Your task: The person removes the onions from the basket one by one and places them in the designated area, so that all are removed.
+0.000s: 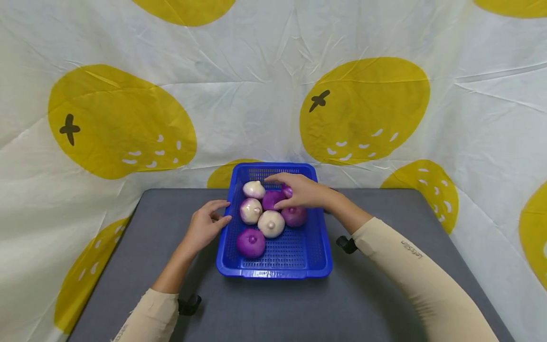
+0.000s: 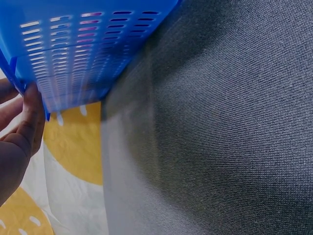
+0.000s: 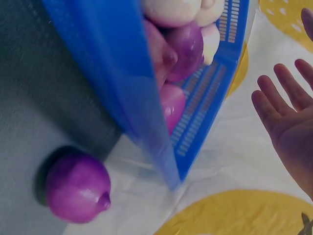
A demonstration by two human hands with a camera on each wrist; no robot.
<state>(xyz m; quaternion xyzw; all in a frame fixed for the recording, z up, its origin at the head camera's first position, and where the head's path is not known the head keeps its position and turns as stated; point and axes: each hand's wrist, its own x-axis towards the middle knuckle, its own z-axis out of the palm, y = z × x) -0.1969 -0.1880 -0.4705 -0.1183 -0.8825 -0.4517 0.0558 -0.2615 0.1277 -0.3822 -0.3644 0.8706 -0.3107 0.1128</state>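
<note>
A blue plastic basket (image 1: pixel 273 274) holds several onions, white ones such as the white onion (image 1: pixel 271 224) and purple ones such as the purple onion (image 1: pixel 250 243). At the basket's left rim, my left hand (image 1: pixel 207 225) grips the edge with thumb and fingertips; one finger lies below the rim in the left wrist view. My right hand (image 1: pixel 301 191) hovers over the back right of the basket, fingers spread, holding nothing. It partly hides a purple onion (image 1: pixel 287 191). The right wrist view shows another purple onion (image 3: pixel 78 187) outside the basket, on the table.
The basket stands on a dark grey table (image 1: pixel 171 213) near its back edge. Behind and beside the table hangs a white cloth (image 1: pixel 248 114) printed with yellow fruit. Dark wrist straps (image 1: pixel 347 244) show on both forearms.
</note>
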